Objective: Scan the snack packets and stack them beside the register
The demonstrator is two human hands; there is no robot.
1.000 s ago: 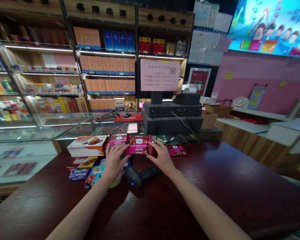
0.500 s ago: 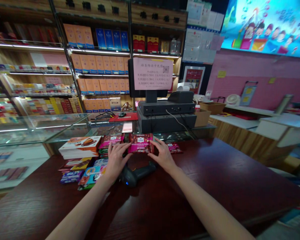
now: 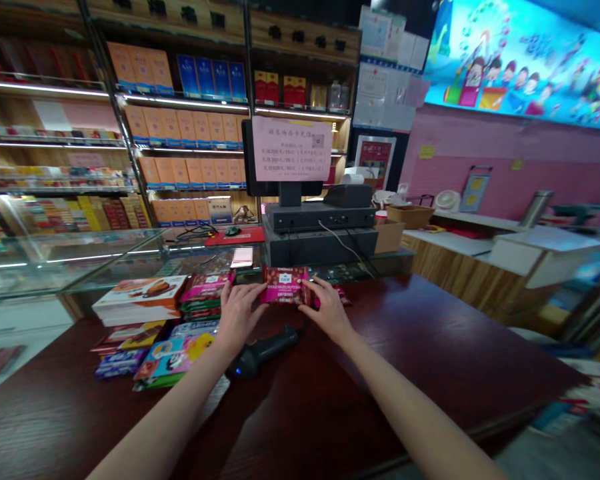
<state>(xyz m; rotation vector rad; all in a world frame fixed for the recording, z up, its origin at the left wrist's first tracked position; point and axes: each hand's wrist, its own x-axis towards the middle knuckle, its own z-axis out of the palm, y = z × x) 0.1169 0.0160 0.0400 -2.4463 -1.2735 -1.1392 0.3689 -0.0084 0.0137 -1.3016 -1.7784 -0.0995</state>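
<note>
A red-and-maroon pack of whole hazelnut chocolate (image 3: 285, 285) is held up just above the dark red wooden counter (image 3: 430, 347). My left hand (image 3: 239, 315) grips its lower left side and my right hand (image 3: 327, 310) grips its right end. Below my hands lies a black handheld barcode scanner (image 3: 263, 351), its cable end hidden by my left wrist. A stack of boxed cakes (image 3: 140, 300) and a pile of pink packs (image 3: 207, 288) stand left of my left hand. Several colourful snack packs (image 3: 173, 357) lie nearer me.
A glass display case (image 3: 80, 263) runs behind the counter, with a black till and card-printer stack (image 3: 320, 233) behind the held pack. Shelves of boxed goods (image 3: 190, 133) stand behind that. A white side counter (image 3: 480, 243) runs along the pink wall at right.
The whole scene has slid left in the view as my head turned right. The chocolate pack stays between my two hands, now sitting a little more level.
</note>
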